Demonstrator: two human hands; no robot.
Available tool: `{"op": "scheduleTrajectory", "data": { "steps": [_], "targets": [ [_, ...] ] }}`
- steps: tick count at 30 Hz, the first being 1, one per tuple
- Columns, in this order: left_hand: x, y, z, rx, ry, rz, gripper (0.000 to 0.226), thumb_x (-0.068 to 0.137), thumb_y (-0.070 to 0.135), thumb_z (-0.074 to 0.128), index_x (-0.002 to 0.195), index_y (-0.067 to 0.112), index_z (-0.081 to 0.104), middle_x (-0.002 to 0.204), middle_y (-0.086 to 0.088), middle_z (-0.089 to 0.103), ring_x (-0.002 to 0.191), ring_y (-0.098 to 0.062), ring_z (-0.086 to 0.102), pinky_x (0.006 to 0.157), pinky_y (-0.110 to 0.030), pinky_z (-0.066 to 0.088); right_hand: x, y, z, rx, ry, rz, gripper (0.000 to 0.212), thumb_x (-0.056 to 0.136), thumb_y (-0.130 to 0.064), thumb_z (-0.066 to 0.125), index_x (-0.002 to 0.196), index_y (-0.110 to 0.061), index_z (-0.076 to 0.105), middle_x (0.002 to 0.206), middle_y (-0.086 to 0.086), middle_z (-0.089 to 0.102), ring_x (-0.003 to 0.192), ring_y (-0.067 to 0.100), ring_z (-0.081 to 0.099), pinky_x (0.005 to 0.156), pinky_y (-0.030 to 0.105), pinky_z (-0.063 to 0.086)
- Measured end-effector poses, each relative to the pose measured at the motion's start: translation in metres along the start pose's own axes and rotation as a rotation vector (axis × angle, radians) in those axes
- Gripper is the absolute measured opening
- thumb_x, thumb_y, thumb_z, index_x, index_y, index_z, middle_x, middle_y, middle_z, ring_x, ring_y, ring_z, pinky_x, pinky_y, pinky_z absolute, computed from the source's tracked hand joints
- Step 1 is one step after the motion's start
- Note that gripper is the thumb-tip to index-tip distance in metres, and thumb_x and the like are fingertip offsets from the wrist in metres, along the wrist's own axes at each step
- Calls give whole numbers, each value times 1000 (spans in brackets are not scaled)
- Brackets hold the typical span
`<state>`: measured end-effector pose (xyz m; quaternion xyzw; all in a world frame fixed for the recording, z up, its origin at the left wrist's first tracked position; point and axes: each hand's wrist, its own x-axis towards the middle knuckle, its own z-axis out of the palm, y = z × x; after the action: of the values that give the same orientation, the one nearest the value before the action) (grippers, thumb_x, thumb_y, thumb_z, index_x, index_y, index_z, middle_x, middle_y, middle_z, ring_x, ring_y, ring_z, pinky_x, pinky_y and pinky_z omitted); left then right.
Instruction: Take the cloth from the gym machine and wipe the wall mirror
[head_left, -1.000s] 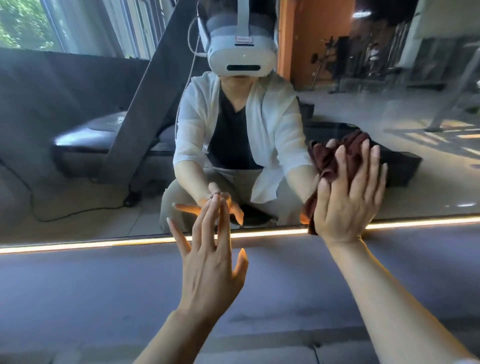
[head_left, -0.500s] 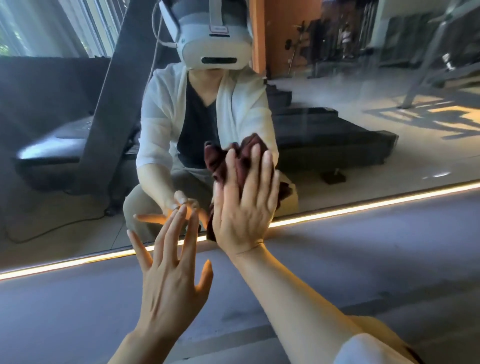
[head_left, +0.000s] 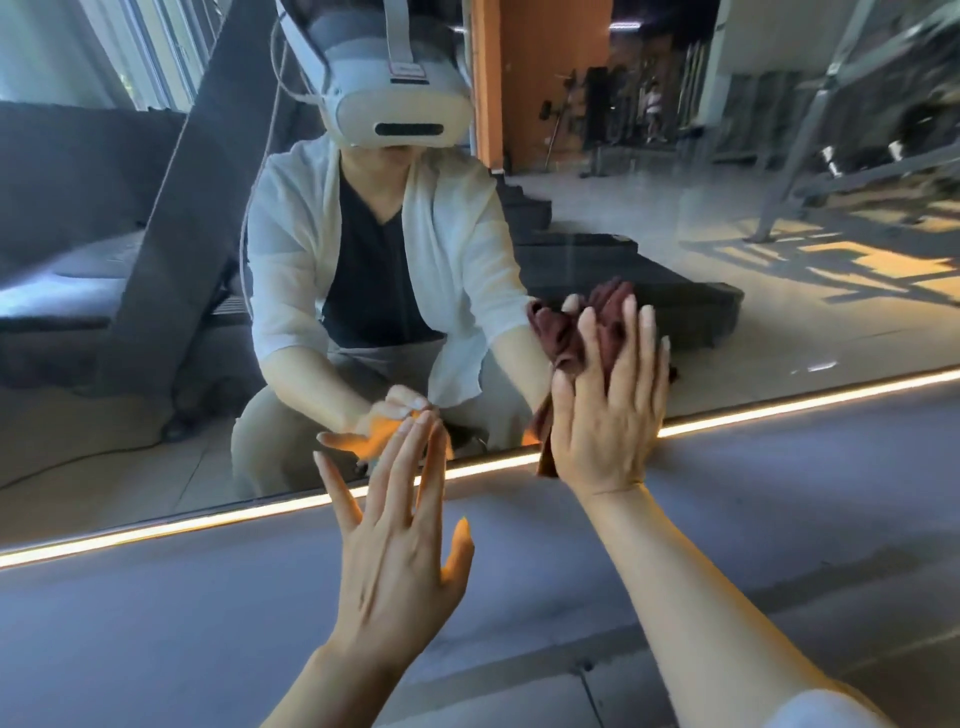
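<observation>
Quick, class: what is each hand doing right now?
Left hand: open, fingertips at the mirror, holding nothing.
Right hand: open, flat, pressing the cloth against it.

Mirror (head_left: 779, 260) glass free rt of cloth (head_left: 561, 338); left hand (head_left: 395, 561) prob. blocks lt.

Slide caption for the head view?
Right hand presses maroon cloth flat against wall mirror; left hand open.

No text, number or brand can be read. The headset (head_left: 400, 98) reflected in the wall mirror (head_left: 779, 312) carries a small reddish label on its top strap, too blurred to read.
</observation>
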<state>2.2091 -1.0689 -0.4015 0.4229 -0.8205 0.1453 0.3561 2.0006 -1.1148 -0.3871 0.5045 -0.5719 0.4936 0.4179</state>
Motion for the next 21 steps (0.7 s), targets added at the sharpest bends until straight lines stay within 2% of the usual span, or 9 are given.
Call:
{"op": "scheduleTrajectory", "data": {
  "steps": [3,6,9,12,14,15,17,18,21],
  "targets": [
    [15,4,-5,21,12,49,90,72,19,77,151,4,37,160,-10,31,148,-23,27,116,-70,-3,0,-16,-4,66,-21,104,51,107,-31,30,154,-11,31,157,23,33,150,39,22,122,54,21],
    [39,12,-18,10,50,95,90,66,14,82,148,3,44,160,-10,33,148,-21,27,115,-71,0,19,-38,-12,85,-79,20,52,109,-32,28,156,-13,25,161,18,24,152,37,18,121,56,22],
    [73,16,-37,4,160,150,76,75,16,68,147,4,46,159,-8,35,147,-19,28,114,-73,5,104,-51,-18,99,2,-112,50,109,-32,30,157,-18,27,162,14,24,153,32,18,124,52,18],
    [107,16,-60,10,213,150,72,79,19,61,147,2,44,158,-10,36,146,-23,29,109,-77,20,187,-60,-21,90,119,-24,50,108,-30,35,156,-15,32,163,15,29,152,32,22,124,51,18],
    [123,14,-74,19,236,134,71,81,22,60,148,4,43,158,-11,37,146,-24,30,114,-74,10,177,-57,-21,100,117,15,51,110,-32,32,158,-17,27,164,14,25,154,31,19,124,51,18],
    [127,12,-79,19,247,142,70,84,23,57,150,6,41,158,-11,36,146,-25,30,116,-72,6,151,-54,-20,88,63,-10,52,110,-34,30,159,-20,21,166,12,21,154,29,16,124,51,17],
    [133,5,-91,36,256,184,68,86,23,53,150,6,37,159,-11,35,146,-27,33,117,-71,4,86,-48,-20,50,-56,-121,58,110,-36,33,162,-26,9,169,6,9,156,26,10,126,49,13],
    [135,1,-96,69,259,197,68,86,22,53,150,5,39,158,-12,36,145,-28,35,118,-68,-2,68,-43,-21,28,-96,-187,62,108,-36,37,162,-28,6,169,4,5,156,25,8,126,47,11],
    [147,-1,-116,143,244,199,63,90,25,47,148,3,43,156,-11,39,143,-29,39,119,-58,-15,117,-37,-21,32,-60,-239,55,109,-37,33,160,-26,16,166,7,15,155,25,11,126,46,10]
  ]
}}
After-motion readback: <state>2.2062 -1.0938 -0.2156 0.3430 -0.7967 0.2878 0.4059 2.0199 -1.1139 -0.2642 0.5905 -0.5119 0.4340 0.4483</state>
